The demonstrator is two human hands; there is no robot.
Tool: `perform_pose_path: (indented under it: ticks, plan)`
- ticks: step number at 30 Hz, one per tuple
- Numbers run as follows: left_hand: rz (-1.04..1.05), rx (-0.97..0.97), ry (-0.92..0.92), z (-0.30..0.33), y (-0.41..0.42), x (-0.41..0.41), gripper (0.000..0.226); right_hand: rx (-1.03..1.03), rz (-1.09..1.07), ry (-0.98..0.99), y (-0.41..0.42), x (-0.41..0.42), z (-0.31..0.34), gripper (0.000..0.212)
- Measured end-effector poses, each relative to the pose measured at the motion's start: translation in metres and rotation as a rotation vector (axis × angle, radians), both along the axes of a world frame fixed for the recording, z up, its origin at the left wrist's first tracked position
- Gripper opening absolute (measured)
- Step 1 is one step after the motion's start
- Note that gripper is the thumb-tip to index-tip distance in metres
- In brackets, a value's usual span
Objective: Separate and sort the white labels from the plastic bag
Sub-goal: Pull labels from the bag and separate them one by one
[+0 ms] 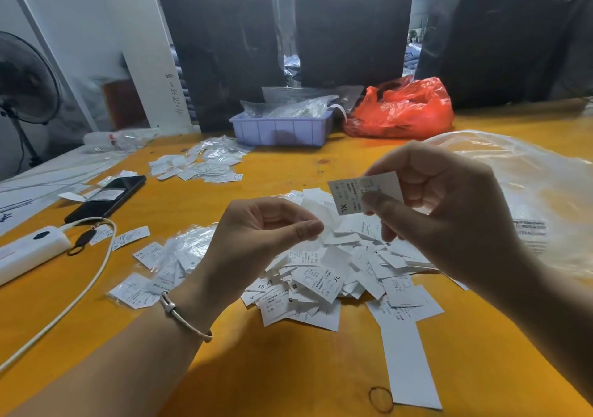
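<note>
While the right hand [449,211] pinches an XL label [349,193] between thumb and forefinger, it holds that label up in the air just above the big pile [337,275] of loose white labels at the middle of the table [288,368]. The left hand [256,240] hovers over the pile's near-left edge, thumb and forefinger tips pressed together (whether a sliver of paper sits between them, I cannot tell) and the other fingers curled in, a bracelet [186,317] on the wrist.

Sizes show on the pile: XS, S, M, XL, all jumbled. A long white strip [407,352] runs from the pile's near-right corner toward the table edge, and a rubber band [381,399] lies just beside the strip's end. Right of the pile, a clear plastic bag [529,192] sprawls flat, printed text on it. Left of the pile, touching it, lies a heap of labels in clear sleeves [160,272]. Beyond the pile, another smaller heap [199,164] is spread out, well apart.

Farther back from the pile stands a purple bin [282,131] stuffed with clear bags, and a red bag [401,108] sits just beside it on the right. Far left of the pile: a black phone [106,198], a white power bank [29,249] with a cable [80,294] looping toward the table edge. A fan [25,79] stands off the table, back left.
</note>
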State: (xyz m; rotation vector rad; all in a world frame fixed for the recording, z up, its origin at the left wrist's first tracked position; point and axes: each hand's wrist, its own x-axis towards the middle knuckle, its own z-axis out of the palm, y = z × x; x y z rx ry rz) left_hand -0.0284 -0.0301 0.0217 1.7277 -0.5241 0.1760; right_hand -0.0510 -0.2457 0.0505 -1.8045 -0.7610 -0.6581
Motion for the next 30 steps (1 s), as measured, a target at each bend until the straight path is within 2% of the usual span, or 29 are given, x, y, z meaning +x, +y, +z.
perform_pose_path:
  ticks: [20,27,30]
  plan:
    - [-0.075,0.056,0.04,0.0,0.001,0.0,0.019,-0.154,-0.09,-0.056,0.0,0.004,-0.004,0.012]
    - [-0.127,0.097,0.073,0.002,-0.001,-0.002,0.019,-0.066,0.075,0.171,-0.003,0.008,-0.004,0.006]
    - [-0.13,0.083,0.107,0.002,-0.003,-0.003,0.018,-0.126,0.109,0.25,-0.003,0.011,-0.004,0.003]
